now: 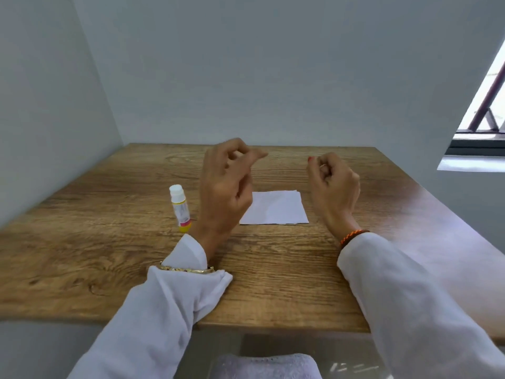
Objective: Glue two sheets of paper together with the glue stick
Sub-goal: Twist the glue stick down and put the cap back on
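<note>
Paper (pixel 274 207) lies flat mid-table, seemingly one stack, with the capped glue stick (pixel 180 207) just to its left. Both hands hover empty: left hand (pixel 225 187) loosely curled, right hand (pixel 334 181) closed. Judged risk: the left wrist could knock the stick rolling.

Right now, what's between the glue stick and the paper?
In the head view, the person's left hand hovers between the glue stick and the paper, hiding the paper's left part. It holds nothing.
</note>
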